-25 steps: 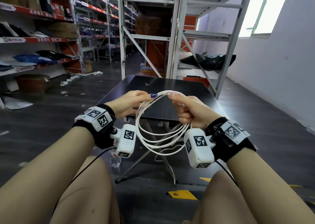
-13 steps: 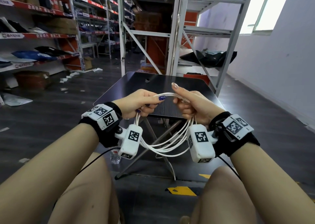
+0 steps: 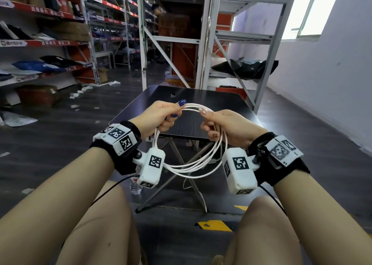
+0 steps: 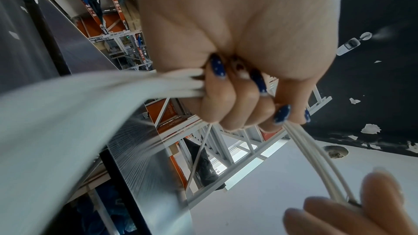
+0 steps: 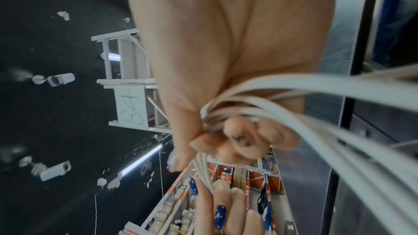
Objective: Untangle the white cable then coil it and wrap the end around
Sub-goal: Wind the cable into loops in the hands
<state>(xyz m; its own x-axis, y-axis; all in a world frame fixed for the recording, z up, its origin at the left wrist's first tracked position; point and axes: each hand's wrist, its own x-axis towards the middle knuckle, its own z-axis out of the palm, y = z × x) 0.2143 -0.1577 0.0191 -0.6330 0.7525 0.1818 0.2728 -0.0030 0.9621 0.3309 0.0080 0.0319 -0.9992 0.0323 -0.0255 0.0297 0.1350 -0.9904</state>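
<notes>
The white cable [image 3: 193,167] is gathered into a loop of several turns that hangs in the air between my hands, in front of the black table [image 3: 221,101]. My left hand [image 3: 161,116] grips the loop's upper left side, fingers curled round the strands [image 4: 190,85]. On the upper right side my right hand [image 3: 223,126] holds the bundle in curled fingers [image 5: 239,138], thumb on top of the strands. A loose tail of cable [image 3: 198,192] drops below the loop toward the floor. The cable's ends are hidden.
The folding table stands just beyond my hands, on crossed metal legs [image 3: 173,184]. A water bottle [image 3: 135,187] stands on the floor under my left wrist. Grey metal racks [image 3: 203,43] rise behind the table. My knees [image 3: 267,214] sit below the hands.
Both hands have risen with the cable since half a second ago and drawn slightly apart, opening the loop wider. Both hands have kept hold of it.
</notes>
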